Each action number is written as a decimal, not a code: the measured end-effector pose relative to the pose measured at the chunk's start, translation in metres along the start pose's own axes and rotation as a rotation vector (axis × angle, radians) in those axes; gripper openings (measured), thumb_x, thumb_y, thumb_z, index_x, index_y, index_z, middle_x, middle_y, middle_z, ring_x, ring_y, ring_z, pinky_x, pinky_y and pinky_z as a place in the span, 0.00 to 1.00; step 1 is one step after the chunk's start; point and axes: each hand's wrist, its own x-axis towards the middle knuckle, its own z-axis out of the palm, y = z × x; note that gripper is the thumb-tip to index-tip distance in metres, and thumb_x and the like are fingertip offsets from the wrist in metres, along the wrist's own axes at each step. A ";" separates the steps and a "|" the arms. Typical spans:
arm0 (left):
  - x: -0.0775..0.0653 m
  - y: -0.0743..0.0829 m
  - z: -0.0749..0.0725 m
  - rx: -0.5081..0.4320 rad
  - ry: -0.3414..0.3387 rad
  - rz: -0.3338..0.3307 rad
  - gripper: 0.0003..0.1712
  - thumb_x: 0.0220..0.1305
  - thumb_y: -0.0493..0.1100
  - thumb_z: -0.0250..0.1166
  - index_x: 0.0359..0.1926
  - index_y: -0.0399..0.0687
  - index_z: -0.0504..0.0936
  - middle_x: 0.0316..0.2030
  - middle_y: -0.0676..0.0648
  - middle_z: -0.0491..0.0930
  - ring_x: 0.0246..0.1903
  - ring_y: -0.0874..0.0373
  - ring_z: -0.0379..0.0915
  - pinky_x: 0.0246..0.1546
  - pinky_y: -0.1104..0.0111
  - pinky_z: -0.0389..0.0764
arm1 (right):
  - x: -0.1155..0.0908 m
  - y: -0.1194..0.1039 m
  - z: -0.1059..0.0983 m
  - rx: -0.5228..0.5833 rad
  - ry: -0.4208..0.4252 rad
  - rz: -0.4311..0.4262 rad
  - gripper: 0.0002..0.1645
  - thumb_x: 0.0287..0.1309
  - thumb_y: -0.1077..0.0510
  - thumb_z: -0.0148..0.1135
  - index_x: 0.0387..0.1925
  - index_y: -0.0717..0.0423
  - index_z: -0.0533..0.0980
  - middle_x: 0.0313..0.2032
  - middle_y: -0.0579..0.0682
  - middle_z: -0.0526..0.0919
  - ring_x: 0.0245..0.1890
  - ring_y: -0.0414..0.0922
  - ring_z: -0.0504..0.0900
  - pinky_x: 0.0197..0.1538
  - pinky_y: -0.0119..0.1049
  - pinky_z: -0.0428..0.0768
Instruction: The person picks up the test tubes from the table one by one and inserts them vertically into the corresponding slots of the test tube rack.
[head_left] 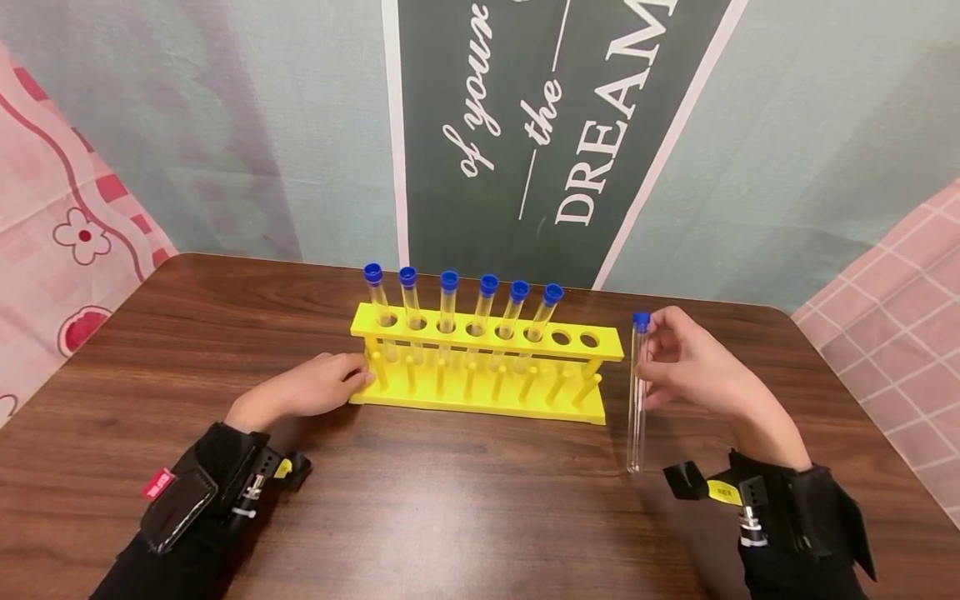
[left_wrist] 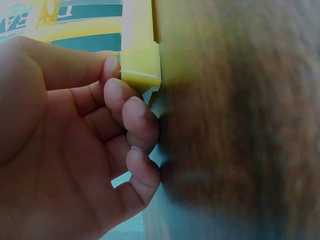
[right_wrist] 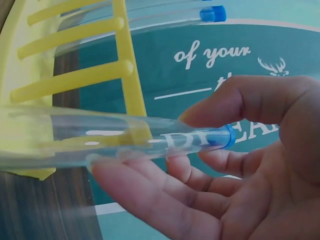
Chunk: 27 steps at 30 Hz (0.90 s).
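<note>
A yellow test tube rack (head_left: 480, 403) stands on the table. Several clear test tubes with blue caps (head_left: 489, 285) lean in its holes from the left end. The two holes at its right end hold no tube. My left hand (head_left: 318, 387) pinches the rack's left end low down, with thumb and fingertips at the yellow end (left_wrist: 142, 70) in the left wrist view. To the right of the rack, my right hand (head_left: 697, 367) holds another blue-capped test tube (head_left: 637, 429) upright between thumb and fingers. The right wrist view shows this tube (right_wrist: 115, 135) close up, its cap near the palm.
The brown wooden table (head_left: 450, 517) stretches around the rack. A printed cloth (head_left: 337, 125) with lettering hangs behind the table. Pink patterned cloth (head_left: 67, 200) is at the left, and pink checked cloth (head_left: 900, 325) at the right.
</note>
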 end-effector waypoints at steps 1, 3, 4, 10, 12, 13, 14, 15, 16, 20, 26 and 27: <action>0.000 0.000 0.000 -0.001 0.000 0.000 0.12 0.69 0.39 0.48 0.27 0.42 0.69 0.17 0.50 0.61 0.17 0.60 0.57 0.23 0.68 0.61 | 0.000 -0.001 0.000 -0.005 0.004 -0.011 0.23 0.54 0.74 0.53 0.46 0.68 0.52 0.30 0.61 0.67 0.23 0.47 0.78 0.26 0.44 0.79; 0.000 0.000 0.000 -0.003 -0.001 0.002 0.12 0.69 0.39 0.48 0.26 0.42 0.69 0.17 0.50 0.61 0.17 0.60 0.57 0.23 0.68 0.61 | -0.001 -0.003 0.001 0.002 0.006 -0.037 0.23 0.53 0.75 0.53 0.46 0.68 0.52 0.30 0.61 0.66 0.24 0.48 0.79 0.26 0.44 0.79; 0.000 -0.001 0.000 -0.002 -0.001 0.002 0.12 0.69 0.39 0.49 0.26 0.42 0.69 0.17 0.50 0.61 0.17 0.60 0.57 0.23 0.68 0.61 | -0.002 -0.004 0.001 0.006 0.005 -0.055 0.24 0.53 0.75 0.53 0.46 0.68 0.52 0.30 0.61 0.66 0.24 0.48 0.79 0.26 0.44 0.79; 0.001 -0.003 0.001 0.011 0.002 0.006 0.12 0.69 0.39 0.49 0.27 0.42 0.69 0.18 0.50 0.61 0.17 0.60 0.57 0.23 0.68 0.61 | -0.004 -0.008 0.005 0.028 -0.004 -0.174 0.25 0.51 0.78 0.52 0.46 0.68 0.53 0.30 0.61 0.66 0.23 0.48 0.78 0.25 0.43 0.79; 0.001 -0.003 0.001 0.016 0.006 0.014 0.12 0.68 0.39 0.49 0.26 0.42 0.68 0.18 0.51 0.61 0.17 0.60 0.57 0.23 0.68 0.61 | -0.005 -0.010 0.006 0.032 -0.006 -0.205 0.25 0.50 0.79 0.52 0.46 0.67 0.53 0.30 0.61 0.67 0.24 0.48 0.78 0.25 0.43 0.79; 0.000 -0.003 0.001 0.018 0.009 0.018 0.12 0.68 0.39 0.49 0.26 0.43 0.68 0.17 0.51 0.61 0.17 0.60 0.57 0.23 0.68 0.61 | -0.005 -0.011 0.007 0.036 -0.008 -0.216 0.25 0.50 0.79 0.52 0.47 0.67 0.53 0.30 0.61 0.67 0.24 0.48 0.78 0.26 0.43 0.79; 0.000 -0.003 0.001 0.019 0.012 0.022 0.12 0.68 0.39 0.49 0.26 0.43 0.68 0.17 0.51 0.61 0.17 0.60 0.57 0.23 0.68 0.61 | -0.005 -0.012 0.008 0.038 -0.009 -0.226 0.25 0.50 0.79 0.51 0.46 0.67 0.54 0.30 0.61 0.67 0.24 0.48 0.78 0.26 0.43 0.79; 0.000 -0.003 0.001 0.021 0.014 0.025 0.12 0.68 0.39 0.49 0.26 0.43 0.68 0.17 0.51 0.61 0.17 0.60 0.57 0.23 0.68 0.61 | -0.006 -0.013 0.009 0.036 -0.007 -0.236 0.24 0.50 0.80 0.51 0.46 0.67 0.54 0.30 0.61 0.68 0.24 0.48 0.78 0.26 0.42 0.79; 0.000 -0.002 0.001 0.023 0.017 0.030 0.12 0.68 0.39 0.49 0.26 0.43 0.68 0.17 0.51 0.61 0.17 0.60 0.57 0.23 0.68 0.61 | -0.006 -0.014 0.009 0.031 -0.005 -0.247 0.24 0.49 0.80 0.51 0.46 0.67 0.54 0.30 0.61 0.68 0.25 0.48 0.78 0.26 0.42 0.79; -0.001 -0.001 0.000 0.022 0.021 0.031 0.12 0.68 0.39 0.49 0.25 0.44 0.68 0.17 0.51 0.61 0.17 0.60 0.56 0.24 0.68 0.61 | -0.008 -0.019 0.014 0.012 0.012 -0.270 0.25 0.48 0.80 0.54 0.44 0.66 0.56 0.30 0.60 0.67 0.26 0.49 0.78 0.26 0.43 0.79; -0.001 0.000 0.000 0.015 0.021 0.035 0.12 0.68 0.39 0.49 0.25 0.43 0.67 0.17 0.51 0.61 0.17 0.60 0.56 0.24 0.68 0.61 | -0.011 -0.025 0.020 -0.052 0.043 -0.293 0.26 0.45 0.79 0.59 0.42 0.64 0.57 0.28 0.57 0.69 0.26 0.48 0.77 0.26 0.41 0.79; -0.001 0.000 0.000 0.014 0.021 0.037 0.12 0.68 0.39 0.49 0.25 0.44 0.67 0.17 0.51 0.61 0.17 0.60 0.56 0.23 0.68 0.61 | -0.011 -0.026 0.022 -0.065 0.044 -0.300 0.26 0.44 0.79 0.59 0.42 0.65 0.57 0.27 0.56 0.69 0.27 0.48 0.77 0.26 0.40 0.79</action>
